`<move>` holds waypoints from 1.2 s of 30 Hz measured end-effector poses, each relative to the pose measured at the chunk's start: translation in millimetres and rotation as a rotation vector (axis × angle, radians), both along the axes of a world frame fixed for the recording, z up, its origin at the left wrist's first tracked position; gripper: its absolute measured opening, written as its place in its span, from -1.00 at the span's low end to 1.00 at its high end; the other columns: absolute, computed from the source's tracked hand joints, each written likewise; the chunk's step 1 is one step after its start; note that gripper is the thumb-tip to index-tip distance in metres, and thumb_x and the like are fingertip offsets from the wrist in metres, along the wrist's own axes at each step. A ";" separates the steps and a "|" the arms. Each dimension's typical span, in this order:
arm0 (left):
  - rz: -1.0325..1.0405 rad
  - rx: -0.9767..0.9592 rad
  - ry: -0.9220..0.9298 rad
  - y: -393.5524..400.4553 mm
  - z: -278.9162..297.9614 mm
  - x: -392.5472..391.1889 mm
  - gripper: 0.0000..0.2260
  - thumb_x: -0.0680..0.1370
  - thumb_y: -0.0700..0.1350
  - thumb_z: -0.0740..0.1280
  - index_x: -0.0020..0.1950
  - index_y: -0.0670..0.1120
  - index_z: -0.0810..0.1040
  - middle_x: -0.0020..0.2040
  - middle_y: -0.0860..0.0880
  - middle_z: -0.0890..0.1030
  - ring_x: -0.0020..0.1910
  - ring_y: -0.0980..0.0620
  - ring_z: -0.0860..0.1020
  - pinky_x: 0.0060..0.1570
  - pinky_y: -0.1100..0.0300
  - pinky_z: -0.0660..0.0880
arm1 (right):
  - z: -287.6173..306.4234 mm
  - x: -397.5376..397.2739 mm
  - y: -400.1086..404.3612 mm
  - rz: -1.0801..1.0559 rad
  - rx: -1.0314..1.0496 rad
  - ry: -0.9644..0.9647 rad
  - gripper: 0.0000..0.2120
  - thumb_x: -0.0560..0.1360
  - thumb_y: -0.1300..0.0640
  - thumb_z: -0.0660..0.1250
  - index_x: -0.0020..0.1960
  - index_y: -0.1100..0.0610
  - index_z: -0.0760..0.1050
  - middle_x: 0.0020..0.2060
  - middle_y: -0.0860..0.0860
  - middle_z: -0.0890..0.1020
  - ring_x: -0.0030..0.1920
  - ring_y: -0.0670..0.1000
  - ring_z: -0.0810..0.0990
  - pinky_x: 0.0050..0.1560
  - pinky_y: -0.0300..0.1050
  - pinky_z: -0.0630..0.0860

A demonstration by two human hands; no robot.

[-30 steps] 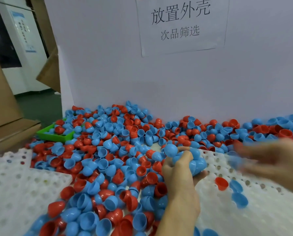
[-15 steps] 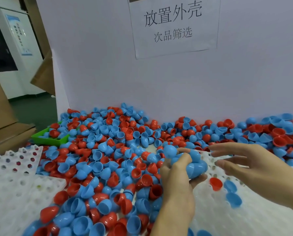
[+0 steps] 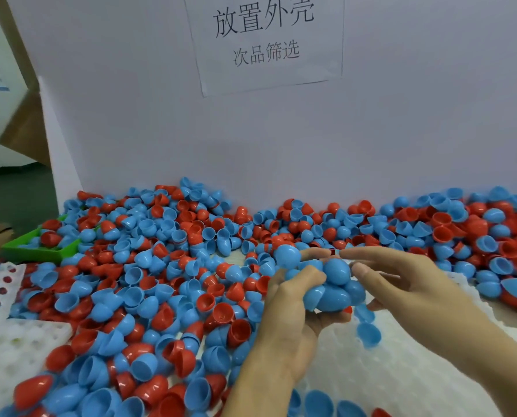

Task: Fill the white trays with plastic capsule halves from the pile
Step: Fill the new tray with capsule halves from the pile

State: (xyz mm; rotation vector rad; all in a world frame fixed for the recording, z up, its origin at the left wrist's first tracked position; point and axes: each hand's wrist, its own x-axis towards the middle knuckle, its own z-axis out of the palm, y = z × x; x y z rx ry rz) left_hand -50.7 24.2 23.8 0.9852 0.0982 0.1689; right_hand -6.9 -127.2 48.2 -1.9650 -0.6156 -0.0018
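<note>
A: Why is the cluster of round blue plastic capsule halves kept in the left hand?

B: It is cupped there, probably as a ready stock; one half is being pinched off by the right hand above the white dimpled plastic tray.

A: And the surroundings?

B: The loose red-and-blue pile is spread over the table, backed by a white board with a paper sign.

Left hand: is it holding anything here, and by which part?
The left hand cups a clump of blue capsule halves, fingers curled round their rounded outsides. The right hand pinches one of them at the top of the clump.
</note>
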 end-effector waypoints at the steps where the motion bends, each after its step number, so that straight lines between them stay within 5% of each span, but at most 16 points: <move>1: -0.008 0.021 -0.006 -0.4 -0.5 0.2 -0.71 0.57 -0.30 0.27 -0.14 0.01 0.71 -0.12 -0.13 0.70 -0.23 -0.05 0.67 -0.41 0.15 0.55 | -3.6 -2.3 -1.5 -0.001 0.037 0.021 -0.81 0.51 -0.07 0.30 0.09 -0.23 0.61 -0.07 -0.28 0.69 -0.05 -0.22 0.67 -0.19 -0.29 0.61; 7: -0.016 0.086 -0.037 -6.1 0.2 0.4 -0.86 0.49 -0.25 0.35 -0.12 -0.05 0.67 -0.11 -0.17 0.67 -0.21 -0.07 0.65 -0.43 0.14 0.55 | -9.3 0.1 -11.6 -0.001 0.070 0.136 -0.75 0.55 0.13 0.38 0.11 -0.21 0.62 -0.06 -0.18 0.71 -0.05 -0.19 0.68 -0.15 -0.30 0.61; 14: 0.001 0.130 -0.042 -7.5 -4.6 2.4 -0.76 0.58 -0.32 0.25 -0.08 -0.06 0.66 -0.06 -0.18 0.70 -0.17 -0.13 0.68 -0.36 0.09 0.61 | -12.5 1.3 -10.5 -0.035 0.064 0.176 -0.70 0.49 0.23 0.46 0.11 -0.12 0.66 0.01 -0.13 0.70 0.03 -0.10 0.67 0.13 -0.05 0.61; 17: 0.002 0.138 -0.033 -7.7 -6.4 4.0 -0.71 0.57 -0.31 0.28 -0.17 0.01 0.69 -0.09 -0.15 0.71 -0.19 -0.10 0.69 -0.36 0.09 0.61 | -12.1 2.4 -11.5 -0.046 0.065 0.140 -0.67 0.47 0.22 0.49 0.05 -0.21 0.66 -0.06 -0.17 0.70 -0.02 -0.13 0.67 0.08 -0.08 0.63; 22: 0.010 0.127 -0.013 -6.3 -9.1 6.3 -0.89 0.40 -0.17 0.38 -0.15 -0.02 0.69 -0.08 -0.17 0.70 -0.19 -0.09 0.69 -0.36 0.09 0.59 | -10.9 2.1 -14.7 0.034 0.089 0.180 -0.54 0.45 0.23 0.50 0.05 -0.35 0.61 -0.18 -0.08 0.65 -0.08 -0.05 0.67 0.06 -0.07 0.64; 30: 0.062 0.097 0.015 -5.7 -10.4 7.0 -0.89 0.56 -0.25 0.33 -0.02 -0.10 0.64 -0.07 -0.20 0.69 -0.22 -0.08 0.68 -0.35 0.07 0.60 | -14.2 3.9 -17.0 0.049 0.111 0.226 -0.67 0.44 0.21 0.51 0.03 -0.21 0.64 -0.24 -0.06 0.64 -0.10 0.02 0.66 0.04 -0.10 0.63; 36: 0.069 0.066 0.001 -5.4 -6.9 5.5 -0.71 0.58 -0.31 0.27 -0.18 0.00 0.69 -0.11 -0.22 0.70 -0.24 -0.10 0.70 -0.39 0.11 0.59 | -14.9 4.8 -16.6 0.025 -0.017 0.202 -0.86 0.48 0.06 0.48 0.01 -0.13 0.66 -0.15 -0.17 0.70 -0.07 -0.18 0.68 0.01 -0.20 0.60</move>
